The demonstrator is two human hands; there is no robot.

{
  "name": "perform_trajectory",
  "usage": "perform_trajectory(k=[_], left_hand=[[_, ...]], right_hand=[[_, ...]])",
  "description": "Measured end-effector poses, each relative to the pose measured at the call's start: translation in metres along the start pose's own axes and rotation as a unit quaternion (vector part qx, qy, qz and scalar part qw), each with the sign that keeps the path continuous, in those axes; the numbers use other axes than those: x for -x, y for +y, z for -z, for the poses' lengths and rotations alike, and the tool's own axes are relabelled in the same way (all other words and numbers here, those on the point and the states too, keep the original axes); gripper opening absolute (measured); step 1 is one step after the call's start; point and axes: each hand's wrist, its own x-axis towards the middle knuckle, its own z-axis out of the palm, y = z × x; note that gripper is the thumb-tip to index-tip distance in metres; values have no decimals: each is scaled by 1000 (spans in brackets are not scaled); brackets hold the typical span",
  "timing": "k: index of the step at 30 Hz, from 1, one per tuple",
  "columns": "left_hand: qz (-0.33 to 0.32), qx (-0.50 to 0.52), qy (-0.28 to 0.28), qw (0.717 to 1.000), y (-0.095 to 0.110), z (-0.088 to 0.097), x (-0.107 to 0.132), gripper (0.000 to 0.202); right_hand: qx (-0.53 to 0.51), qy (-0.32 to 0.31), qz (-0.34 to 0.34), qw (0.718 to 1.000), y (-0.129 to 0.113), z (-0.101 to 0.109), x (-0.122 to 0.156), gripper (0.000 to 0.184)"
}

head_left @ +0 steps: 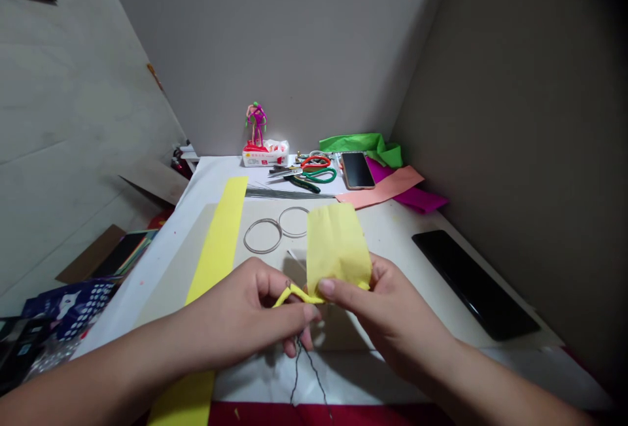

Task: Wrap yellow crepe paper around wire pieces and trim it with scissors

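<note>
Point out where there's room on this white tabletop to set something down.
Bare white tabletop lies between the salmon paper, the right hand and the black slab. The far end is crowded: scissors, phone, wire bundle.

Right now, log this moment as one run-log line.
left hand: pinches twisted end of yellow crepe paper; right hand: holds paper's lower edge; dark wire: hangs below hands; nearby: two wire rings
</note>
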Motion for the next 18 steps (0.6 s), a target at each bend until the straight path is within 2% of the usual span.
perform_trajectory(k=[9,13,16,18], left_hand=[[-3,-10,10,1000,-2,-3,-2,38],[0,-29,19,999,-2,-5,-2,41],[-2,-40,21,999,-3,-4,-2,41],[-5,-41,21,999,-4,-3,-2,40]], right_hand=[[60,35,10,998,-3,2,0,17],[93,38,36,994,-8,0,1,10],[177,67,116,975,-8,-2,5,5],[253,89,204,942,-5,-3,8,5]])
